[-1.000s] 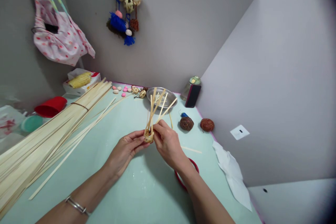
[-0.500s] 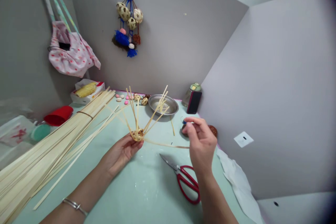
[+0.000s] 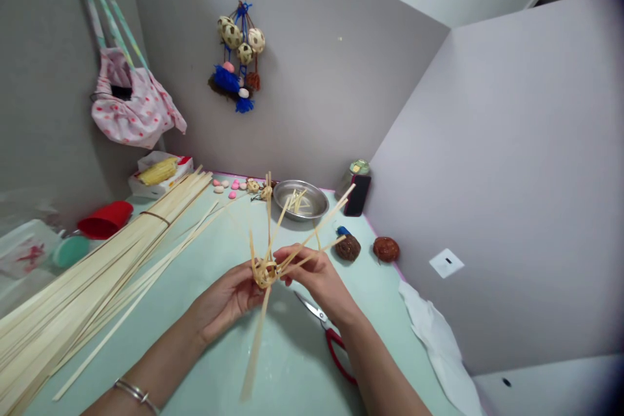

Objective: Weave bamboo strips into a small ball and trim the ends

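A small woven ball of pale strips is held above the table, its loose strip ends fanning upward and one strip hanging toward me. My left hand grips its left side between thumb and fingers. On the right side, the fingers of my right hand are closed at the weave, where strips pass over them. Red-handled scissors lie below my right hand, their handles partly covered by my forearm.
Long pale strips lie bundled at left. Behind the hands are a metal bowl, pink and white pebbles and a phone. Brown yarn, reddish yarn and white tissue are at right.
My right hand has moved left and down to the woven piece. The long strip that stretched right now hangs toward me. The woven piece has turned and shifted slightly right.
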`<move>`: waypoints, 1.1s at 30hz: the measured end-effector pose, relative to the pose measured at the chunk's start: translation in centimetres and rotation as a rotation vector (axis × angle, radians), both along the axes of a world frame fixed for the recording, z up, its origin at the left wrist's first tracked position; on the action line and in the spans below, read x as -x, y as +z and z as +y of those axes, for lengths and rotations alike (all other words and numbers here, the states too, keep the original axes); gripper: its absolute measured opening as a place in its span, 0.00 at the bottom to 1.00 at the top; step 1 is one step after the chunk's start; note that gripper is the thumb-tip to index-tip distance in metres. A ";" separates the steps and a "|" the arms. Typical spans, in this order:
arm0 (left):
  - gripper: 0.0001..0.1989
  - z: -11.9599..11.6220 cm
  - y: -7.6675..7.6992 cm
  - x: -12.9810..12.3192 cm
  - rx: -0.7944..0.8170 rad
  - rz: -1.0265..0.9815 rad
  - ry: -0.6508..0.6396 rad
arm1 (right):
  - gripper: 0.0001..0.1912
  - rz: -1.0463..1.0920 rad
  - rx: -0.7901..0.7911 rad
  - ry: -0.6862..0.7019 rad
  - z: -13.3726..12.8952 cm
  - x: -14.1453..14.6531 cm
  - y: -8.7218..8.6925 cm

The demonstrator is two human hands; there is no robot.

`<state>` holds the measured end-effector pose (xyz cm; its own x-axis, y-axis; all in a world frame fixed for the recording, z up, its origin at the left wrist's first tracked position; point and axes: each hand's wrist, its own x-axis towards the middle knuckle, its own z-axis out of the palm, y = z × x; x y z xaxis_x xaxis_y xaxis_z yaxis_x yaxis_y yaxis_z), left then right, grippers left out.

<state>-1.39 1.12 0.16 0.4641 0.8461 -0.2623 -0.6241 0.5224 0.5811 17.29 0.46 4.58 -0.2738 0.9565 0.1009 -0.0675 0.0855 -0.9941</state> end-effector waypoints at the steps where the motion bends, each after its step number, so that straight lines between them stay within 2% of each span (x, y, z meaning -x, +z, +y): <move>1: 0.09 0.0 0.0 -0.1 -0.021 0.005 0.000 | 0.08 -0.035 -0.031 0.012 -0.1 0.3 -0.3; 7: 0.05 -0.3 0.3 -0.4 -0.127 0.055 0.070 | 0.06 -0.271 -0.233 -0.112 0.1 0.3 -1.3; 13: 0.03 -0.6 0.7 -0.5 -0.143 0.066 0.095 | 0.05 -0.302 -0.318 -0.089 -0.1 0.4 -1.0; 15: 0.02 -0.6 0.7 -0.6 -0.136 0.070 0.105 | 0.08 -0.291 -0.309 -0.121 -0.1 0.4 -1.0; 17: 0.03 -0.4 0.6 -0.6 -0.119 0.073 0.126 | 0.06 -0.351 -0.322 -0.181 -0.1 0.4 -1.1; 18: 0.03 -0.3 0.5 -0.5 -0.111 0.073 0.142 | 0.03 -0.419 -0.361 -0.212 -0.1 0.4 -1.2; 21: 0.03 -0.1 0.3 -0.4 -0.102 0.071 0.193 | 0.10 -0.630 -0.524 -0.278 -0.2 0.5 -1.4; 25: 0.03 -0.2 0.1 -0.3 -0.129 0.085 0.248 | 0.08 -0.698 -0.639 -0.373 -0.4 0.7 -1.9; 29: 0.06 -0.5 0.3 -0.5 -0.176 0.127 0.239 | 0.08 -0.786 -0.742 -0.400 -0.3 0.7 -2.6; 33: 0.05 -0.8 0.5 -0.7 -0.229 0.162 0.201 | 0.09 -0.895 -0.824 -0.394 -0.3 0.7 -2.7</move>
